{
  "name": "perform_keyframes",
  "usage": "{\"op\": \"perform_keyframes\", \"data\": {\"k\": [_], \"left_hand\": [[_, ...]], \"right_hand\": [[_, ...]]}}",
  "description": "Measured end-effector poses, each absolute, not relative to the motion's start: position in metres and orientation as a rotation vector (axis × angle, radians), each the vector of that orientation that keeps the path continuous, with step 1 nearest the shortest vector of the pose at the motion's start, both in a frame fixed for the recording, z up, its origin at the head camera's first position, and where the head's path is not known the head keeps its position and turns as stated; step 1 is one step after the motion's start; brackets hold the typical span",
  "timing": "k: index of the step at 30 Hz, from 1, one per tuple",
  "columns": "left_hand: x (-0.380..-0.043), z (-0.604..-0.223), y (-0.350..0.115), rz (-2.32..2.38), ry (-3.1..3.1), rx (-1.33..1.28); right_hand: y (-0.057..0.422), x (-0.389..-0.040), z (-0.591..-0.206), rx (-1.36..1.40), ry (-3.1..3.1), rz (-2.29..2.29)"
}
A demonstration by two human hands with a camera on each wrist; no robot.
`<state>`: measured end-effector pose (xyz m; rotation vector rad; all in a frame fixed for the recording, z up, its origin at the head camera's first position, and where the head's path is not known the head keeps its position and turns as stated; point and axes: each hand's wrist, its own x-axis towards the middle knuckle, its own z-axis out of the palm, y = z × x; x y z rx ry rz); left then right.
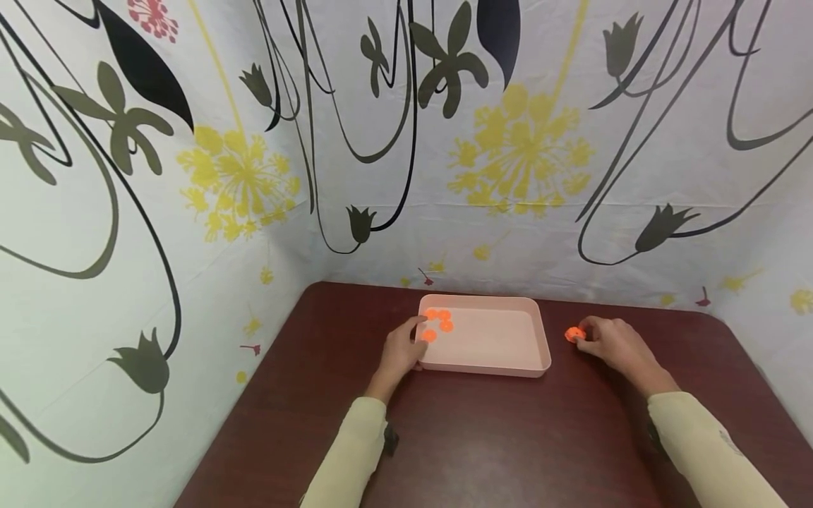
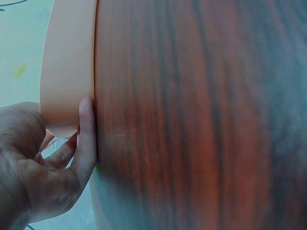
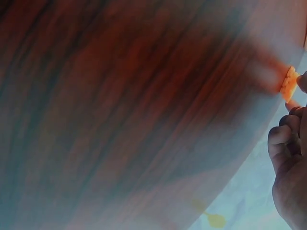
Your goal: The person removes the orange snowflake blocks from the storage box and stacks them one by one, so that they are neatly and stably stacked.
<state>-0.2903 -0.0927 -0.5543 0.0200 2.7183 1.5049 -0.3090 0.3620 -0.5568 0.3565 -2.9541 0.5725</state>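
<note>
A shallow pale pink tray [image 1: 492,339] lies on the table. My left hand [image 1: 399,351] grips its left side, the thumb at the rim and the fingers around the edge. In the left wrist view, fingers lie along the tray's outer wall [image 2: 69,67]. Several small, flat orange pieces [image 1: 447,327], scalloped like flowers, lie in the left part of the tray. To the right of the tray, my right hand [image 1: 619,347] pinches another orange scalloped piece [image 1: 574,334] between thumb and fingers. The right wrist view shows this piece [image 3: 289,86] edge-on at the fingertips.
The dark reddish-brown wooden table [image 1: 483,437] extends in front of the tray and to both sides. White fabric with a floral print [image 1: 394,183] hangs close behind the table and along its sides.
</note>
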Motion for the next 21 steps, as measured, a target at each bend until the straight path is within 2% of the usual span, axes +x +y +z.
{"op": "perform_keyframes", "data": {"k": [11,21], "left_hand": [[-0.292,-0.554,-0.091,1.481,2.728,-0.014],[-0.289,-0.555,-0.089,1.516,2.692,-0.024]], "right_hand": [[0.354,-0.303,-0.546,0.319,-2.921,0.457],[0.304,-0.300,-0.536,0.320,-2.719,0.613]]}}
